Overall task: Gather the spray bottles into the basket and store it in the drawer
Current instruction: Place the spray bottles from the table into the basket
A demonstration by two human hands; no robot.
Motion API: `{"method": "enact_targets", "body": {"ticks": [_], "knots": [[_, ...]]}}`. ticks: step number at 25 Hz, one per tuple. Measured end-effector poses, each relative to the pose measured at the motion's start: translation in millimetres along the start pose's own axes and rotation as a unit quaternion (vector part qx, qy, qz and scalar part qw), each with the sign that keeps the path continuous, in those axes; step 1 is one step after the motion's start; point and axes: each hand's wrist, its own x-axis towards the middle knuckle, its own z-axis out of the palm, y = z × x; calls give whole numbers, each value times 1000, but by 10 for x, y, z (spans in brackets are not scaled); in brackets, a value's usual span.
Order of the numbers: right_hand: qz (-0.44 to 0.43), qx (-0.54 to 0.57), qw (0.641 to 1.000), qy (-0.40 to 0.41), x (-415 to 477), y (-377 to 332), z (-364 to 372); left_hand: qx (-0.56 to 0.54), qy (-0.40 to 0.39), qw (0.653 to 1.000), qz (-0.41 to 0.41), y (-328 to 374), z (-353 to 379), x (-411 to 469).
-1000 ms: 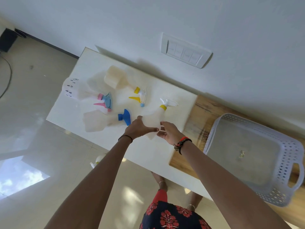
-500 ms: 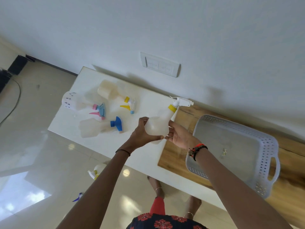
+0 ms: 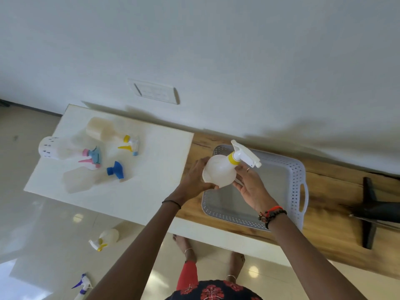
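Note:
A round white spray bottle [image 3: 220, 171] with a yellow collar and white trigger hangs over the left end of the grey perforated basket [image 3: 296, 180]. My left hand [image 3: 195, 179] grips its base. My right hand [image 3: 249, 185] cups its side near the neck. Three more spray bottles lie on the white tabletop [image 3: 151, 187]: one with a yellow trigger [image 3: 108, 133], one with a pink and blue head [image 3: 65, 149], one clear with a blue head [image 3: 91, 176].
The basket rests on a wooden counter [image 3: 335, 230] along the white wall. A black object [image 3: 374, 211] lies at the counter's right end. On the floor below lie a yellow-trigger bottle [image 3: 106, 238] and a blue-trigger bottle [image 3: 83, 285].
Both hands have lifted the white bottle off the white tabletop and carried it rightward, from the table's edge to above the basket. The view has shifted right with them.

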Motion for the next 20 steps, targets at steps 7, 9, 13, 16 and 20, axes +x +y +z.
{"method": "enact_targets", "body": {"ticks": [7, 9, 13, 16, 20], "knots": [[-2, 8, 995, 96, 70, 132, -477, 71, -80, 994, -4, 39, 492, 350], [-3, 16, 993, 113, 163, 222, -543, 73, -89, 993, -13, -27, 609, 469], [-5, 51, 990, 132, 332, 389, -574, 91, -89, 991, -40, -171, 775, 606], [3, 74, 989, 129, 405, 507, -593, 88, -90, 990, -62, -272, 839, 630], [17, 58, 989, 134, 436, 541, -605, 56, -68, 993, -76, -260, 863, 560]]}}
